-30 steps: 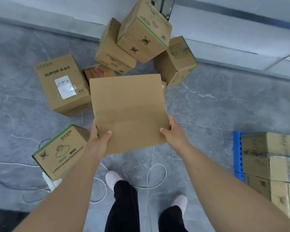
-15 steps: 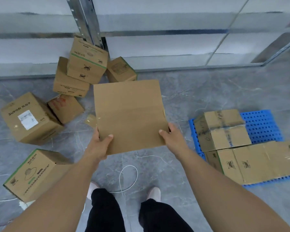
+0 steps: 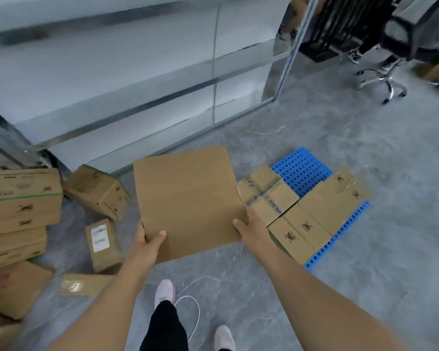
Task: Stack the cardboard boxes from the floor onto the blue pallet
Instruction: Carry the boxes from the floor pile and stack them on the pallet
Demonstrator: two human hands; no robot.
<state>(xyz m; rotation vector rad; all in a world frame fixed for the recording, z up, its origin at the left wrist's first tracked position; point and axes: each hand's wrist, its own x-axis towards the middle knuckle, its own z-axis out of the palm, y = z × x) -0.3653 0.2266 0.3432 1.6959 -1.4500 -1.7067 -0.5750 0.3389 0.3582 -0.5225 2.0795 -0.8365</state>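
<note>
Both hands gripping carried box (image 3: 188, 198): left hand (image 3: 147, 245), right hand (image 3: 251, 228); blue pallet (image 3: 302, 171) lying at 2 o'clock, nearer right hand.

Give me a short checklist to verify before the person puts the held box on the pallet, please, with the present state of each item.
1. Left hand holds the plain cardboard box at its near left corner: ok.
2. Right hand holds the near right edge: ok.
3. Blue pallet has a bare part free at its far side: ok.
4. Boxes already on the pallet lie flat to take a second layer: ok, as far as the tops show.
5. White cable loops on the floor by the feet, a tripping risk: not ok.
6. Weight of the box and state of its underside: cannot tell.
</note>
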